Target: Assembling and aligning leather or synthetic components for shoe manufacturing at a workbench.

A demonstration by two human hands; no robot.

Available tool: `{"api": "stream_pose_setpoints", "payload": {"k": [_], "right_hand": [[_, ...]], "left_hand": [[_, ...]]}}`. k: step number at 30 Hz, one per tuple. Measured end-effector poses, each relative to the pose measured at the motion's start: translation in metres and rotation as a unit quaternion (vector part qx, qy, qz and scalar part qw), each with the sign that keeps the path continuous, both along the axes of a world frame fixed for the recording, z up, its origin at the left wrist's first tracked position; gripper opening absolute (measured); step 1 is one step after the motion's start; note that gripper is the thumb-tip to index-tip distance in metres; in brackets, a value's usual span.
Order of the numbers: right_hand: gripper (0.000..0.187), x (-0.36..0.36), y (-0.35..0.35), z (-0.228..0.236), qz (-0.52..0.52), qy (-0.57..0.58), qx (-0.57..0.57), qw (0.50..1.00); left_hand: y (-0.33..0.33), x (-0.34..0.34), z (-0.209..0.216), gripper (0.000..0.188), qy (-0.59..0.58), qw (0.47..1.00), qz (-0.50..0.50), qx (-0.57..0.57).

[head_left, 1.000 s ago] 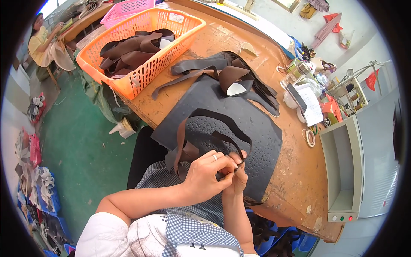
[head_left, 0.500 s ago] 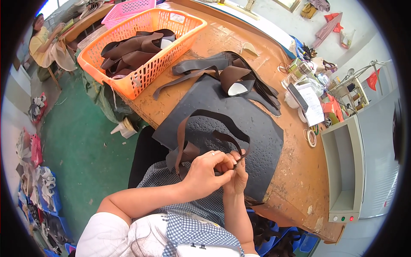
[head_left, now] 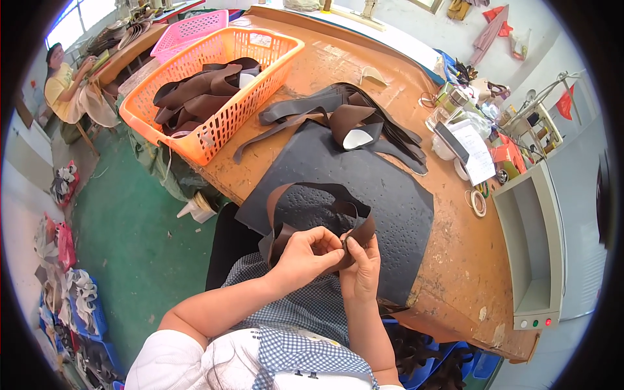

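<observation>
Both of my hands pinch a brown leather-like strip [head_left: 364,229] that curves up in a loop above the near part of a dark, pitted mat [head_left: 400,214]. My left hand [head_left: 300,259] is closed on the strip, thumb and fingertips together. Right beside it, my right hand [head_left: 361,268] grips the same strip with its thumb pressed on the edge. The fingertips of the two hands almost meet. Part of the strip bunches up left of my left hand. Beyond the mat's far edge lies a pile of similar dark strips [head_left: 398,138], one rolled with a pale side showing.
An orange basket [head_left: 218,138] of brown strips stands at the far left of the worktable [head_left: 455,260], a pink basket [head_left: 188,34] behind it. Along the right are a notepad [head_left: 478,159], tape rolls [head_left: 478,203] and a grey open box [head_left: 536,260]. A person [head_left: 65,88] sits far left.
The loop of strip has come lower and turned, showing more of its broad brown face by my right hand. My hands stay close together, still pinching it. The whole view has shifted slightly.
</observation>
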State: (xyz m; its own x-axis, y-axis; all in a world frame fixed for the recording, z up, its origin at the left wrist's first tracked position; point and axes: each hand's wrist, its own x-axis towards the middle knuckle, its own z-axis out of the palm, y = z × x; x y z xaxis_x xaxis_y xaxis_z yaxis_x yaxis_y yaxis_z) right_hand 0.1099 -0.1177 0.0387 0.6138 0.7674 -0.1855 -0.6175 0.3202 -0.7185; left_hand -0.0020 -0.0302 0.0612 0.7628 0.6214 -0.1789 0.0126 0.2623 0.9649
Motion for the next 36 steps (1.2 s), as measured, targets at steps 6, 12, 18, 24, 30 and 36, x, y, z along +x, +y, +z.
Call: {"api": "stream_pose_setpoints", "payload": {"k": [6,12,18,24,30,36], "right_hand": [[0.041,-0.006,-0.002,0.007,-0.007,-0.042,-0.002,0.999],[0.042,0.0,-0.002,0.006,-0.011,-0.06,0.009,0.998],[0.035,-0.002,-0.007,0.008,0.002,-0.075,0.009,0.997],[0.034,0.011,-0.007,0.017,-0.002,-0.056,0.042,0.998],[0.029,0.005,-0.005,0.017,-0.006,-0.115,0.022,0.993],[0.021,0.005,-0.005,0.018,0.012,-0.099,0.029,0.995]], "left_hand": [[0.003,-0.004,-0.001,0.011,0.001,0.999,0.006,0.036],[-0.002,-0.008,0.019,0.016,0.05,0.982,-0.004,0.181],[-0.002,-0.008,0.016,0.021,0.053,0.978,0.009,0.201],[-0.002,-0.016,0.015,0.017,0.063,0.98,-0.008,0.191],[-0.006,-0.012,0.021,0.019,-0.021,0.97,0.046,0.239],[-0.001,-0.014,0.018,0.02,0.039,0.972,0.032,0.228]]}}
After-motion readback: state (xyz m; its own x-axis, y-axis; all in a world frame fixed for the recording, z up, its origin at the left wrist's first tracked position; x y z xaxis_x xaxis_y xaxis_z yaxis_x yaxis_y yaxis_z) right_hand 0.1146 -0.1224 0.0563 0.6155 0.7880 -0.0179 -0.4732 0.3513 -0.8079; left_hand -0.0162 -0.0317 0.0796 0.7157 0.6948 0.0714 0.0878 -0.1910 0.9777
